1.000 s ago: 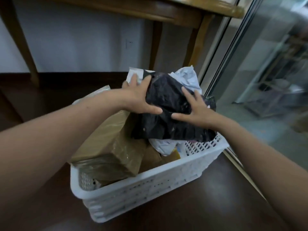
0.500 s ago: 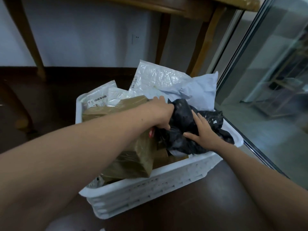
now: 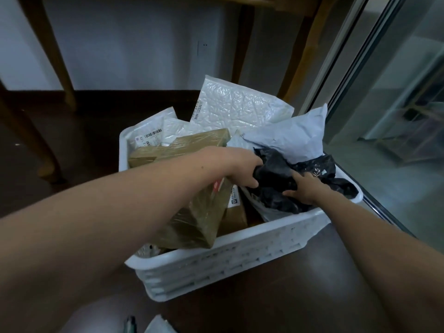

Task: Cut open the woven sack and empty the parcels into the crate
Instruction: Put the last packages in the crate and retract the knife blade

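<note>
Left hand [image 3: 242,169] first: its fingers [image 3: 249,183] are curled tight around the left edge of a crumpled black poly bag [image 3: 276,169], thumb side tucked under, so that one's a proper grip. The right hand [image 3: 305,188] sits on the near side of the same bag with the thumb stuck out to the left. Its fingertips sink into the folds, and honestly I can't tell if they're pinching the plastic or just pressing on it.

The black bag lies at the right end of the white crate [image 3: 240,263], on top of the pile, with its far right corner flopping over toward the rim. A bit of white plastic wrap shows just under it on the near side.

Right behind it there's a pale grey mailer [image 3: 288,138], and a big white bubble mailer [image 3: 240,106] stands tilted against the far side. Under the left forearm there's a long brown taped box [image 3: 192,224] lying at a slant, with a smaller cardboard box [image 3: 236,212] wedged between it and the black bag. A flat white mailer with a barcode label [image 3: 149,131] rests in the far left corner.

So the parcels are all in the crate, piled above the rim. The crate sits on a dark floor [image 3: 288,296], wooden legs [image 3: 55,56] stand at the far left, and a glass door [image 3: 396,92] runs along the right.
</note>
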